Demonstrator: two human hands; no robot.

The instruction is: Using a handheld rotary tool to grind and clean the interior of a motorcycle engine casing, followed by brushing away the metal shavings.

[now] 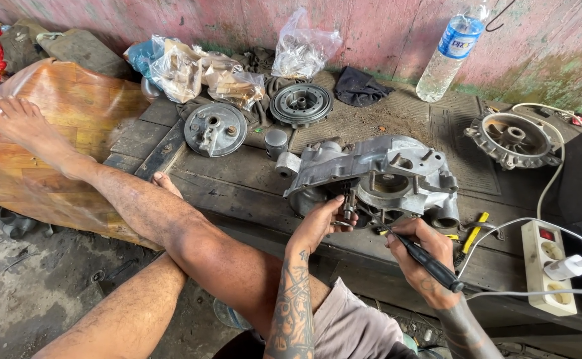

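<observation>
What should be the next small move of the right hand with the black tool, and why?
Probably a slight push of the tool tip deeper into the opening of the grey engine casing. The right hand holds the black corded tool like a pen, its tip at the casing's lower edge, while the left hand steadies a small metal part beside it.

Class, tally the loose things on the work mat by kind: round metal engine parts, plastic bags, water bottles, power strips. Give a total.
Round metal engine parts: 3
Plastic bags: 2
Water bottles: 1
Power strips: 1
Total: 7
</observation>
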